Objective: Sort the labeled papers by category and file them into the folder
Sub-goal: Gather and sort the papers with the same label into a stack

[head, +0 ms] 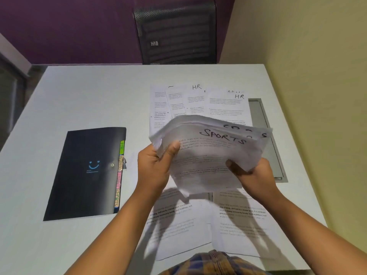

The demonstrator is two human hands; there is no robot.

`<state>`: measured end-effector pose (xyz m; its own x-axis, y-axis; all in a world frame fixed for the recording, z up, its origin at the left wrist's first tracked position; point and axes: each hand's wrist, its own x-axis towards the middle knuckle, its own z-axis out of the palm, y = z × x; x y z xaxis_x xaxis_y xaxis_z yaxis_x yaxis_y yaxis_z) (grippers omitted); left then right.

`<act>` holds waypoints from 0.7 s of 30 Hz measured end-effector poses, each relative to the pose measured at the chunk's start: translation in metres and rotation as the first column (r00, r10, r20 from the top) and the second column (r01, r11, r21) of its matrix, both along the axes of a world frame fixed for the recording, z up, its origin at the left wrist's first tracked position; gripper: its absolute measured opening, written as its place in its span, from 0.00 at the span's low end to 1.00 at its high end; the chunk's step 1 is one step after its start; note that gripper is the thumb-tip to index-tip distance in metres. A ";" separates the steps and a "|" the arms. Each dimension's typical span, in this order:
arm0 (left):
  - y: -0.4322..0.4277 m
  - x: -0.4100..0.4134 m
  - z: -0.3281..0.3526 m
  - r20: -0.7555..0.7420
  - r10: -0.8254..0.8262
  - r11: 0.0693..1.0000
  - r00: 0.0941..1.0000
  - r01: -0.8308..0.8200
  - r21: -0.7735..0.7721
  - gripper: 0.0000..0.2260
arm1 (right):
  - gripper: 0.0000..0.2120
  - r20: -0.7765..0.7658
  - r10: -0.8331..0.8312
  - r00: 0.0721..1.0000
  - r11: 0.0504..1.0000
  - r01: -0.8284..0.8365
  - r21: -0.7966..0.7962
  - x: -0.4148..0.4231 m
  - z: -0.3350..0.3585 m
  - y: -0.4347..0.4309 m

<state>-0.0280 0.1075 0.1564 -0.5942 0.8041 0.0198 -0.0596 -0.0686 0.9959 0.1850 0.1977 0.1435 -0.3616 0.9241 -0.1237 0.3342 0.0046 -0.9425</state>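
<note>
I hold a stack of papers (208, 155) above the table, its top sheet hand-labeled SPORTS. My left hand (155, 165) grips the stack's left edge with the thumb on top. My right hand (252, 173) grips its lower right edge. Behind the stack lie spread sheets labeled HR (198, 100). More printed sheets (234, 221) lie under my arms near the front edge. A black folder (85, 173) with a blue smiley lies shut on the left, with colored tabs (119, 173) along its right edge.
The white table (79, 92) carries a grey recessed cable tray (266, 124) at its right side. A black mesh chair (176, 32) stands behind the far edge. A yellow wall runs close along the right.
</note>
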 end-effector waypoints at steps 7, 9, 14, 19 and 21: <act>0.004 0.000 0.002 0.191 -0.155 0.972 0.969 0.185 -0.146 0.08 | 0.06 -0.143 -0.116 0.983 0.991 0.104 -0.086 -0.005 0.005 0.005; 0.000 0.002 -0.008 0.178 -0.207 0.952 0.962 0.240 -0.188 0.06 | 0.05 -0.179 -0.142 0.974 0.984 0.119 -0.131 -0.007 0.005 0.006; -0.002 0.011 -0.023 0.007 -0.104 0.980 0.995 0.103 -0.172 0.06 | 0.08 -0.109 -0.196 0.974 0.976 0.184 -0.115 -0.004 0.005 -0.002; -0.006 0.017 -0.042 -0.093 -0.092 0.975 0.991 0.071 -0.211 0.10 | 0.17 -0.041 -0.070 0.997 0.991 0.065 -0.118 -0.002 -0.014 -0.014; -0.009 0.018 -0.054 -0.080 -0.091 0.968 0.993 0.070 -0.240 0.12 | 0.14 0.022 -0.051 0.998 0.992 0.053 -0.116 0.000 -0.028 -0.018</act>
